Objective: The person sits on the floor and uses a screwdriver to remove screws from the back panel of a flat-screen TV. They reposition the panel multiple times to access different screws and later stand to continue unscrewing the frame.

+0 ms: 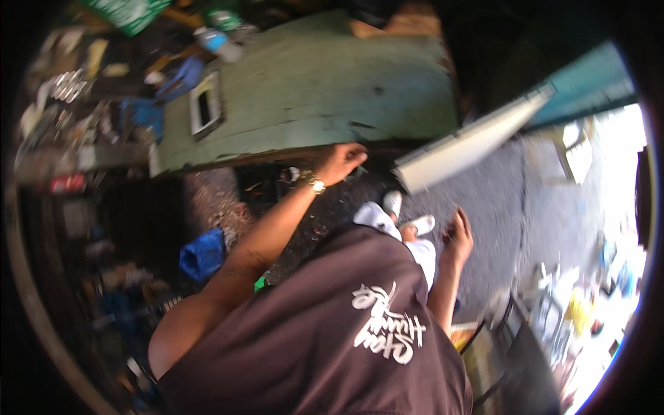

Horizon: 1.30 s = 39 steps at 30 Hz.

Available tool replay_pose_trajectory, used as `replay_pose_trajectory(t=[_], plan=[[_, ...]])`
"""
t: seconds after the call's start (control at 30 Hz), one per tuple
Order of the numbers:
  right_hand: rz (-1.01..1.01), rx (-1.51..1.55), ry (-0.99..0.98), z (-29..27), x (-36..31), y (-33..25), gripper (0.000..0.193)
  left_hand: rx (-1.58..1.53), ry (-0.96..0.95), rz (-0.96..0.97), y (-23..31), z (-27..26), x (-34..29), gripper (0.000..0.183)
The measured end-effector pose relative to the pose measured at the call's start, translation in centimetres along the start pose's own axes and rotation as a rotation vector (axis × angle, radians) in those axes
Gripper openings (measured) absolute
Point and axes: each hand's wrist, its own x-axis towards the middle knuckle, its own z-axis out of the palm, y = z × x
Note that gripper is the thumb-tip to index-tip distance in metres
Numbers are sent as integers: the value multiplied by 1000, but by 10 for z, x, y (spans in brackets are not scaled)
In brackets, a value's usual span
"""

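My left hand (339, 164), with a gold watch (315, 184) on its wrist, is at the near edge of a green worktable (290, 90). Its fingers are curled in towards the thumb, and a small dark spot shows between them; whether that is a thing or a shadow I cannot make out. Lower and to the right, my right hand (458, 238) hangs in the air beside my leg. Its fingers reach upward, slightly bent, and nothing shows in them. A flat device with a dark screen and white border (205, 104) lies at the table's left end.
A pale panel (470, 142) juts out at the table's right, near a teal panel (584, 86). Clutter (83, 131) crowds the left side. A blue container (203, 254) stands on the floor below the table. Mixed items (574, 304) lie at the lower right beside a dark chair (519, 360).
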Motion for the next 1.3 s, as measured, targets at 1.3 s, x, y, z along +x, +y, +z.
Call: replay_pose_trajectory(t=[1.3], plan=[[452, -720, 597, -135, -132, 118, 27, 348, 478, -118, -259, -228, 244, 69]])
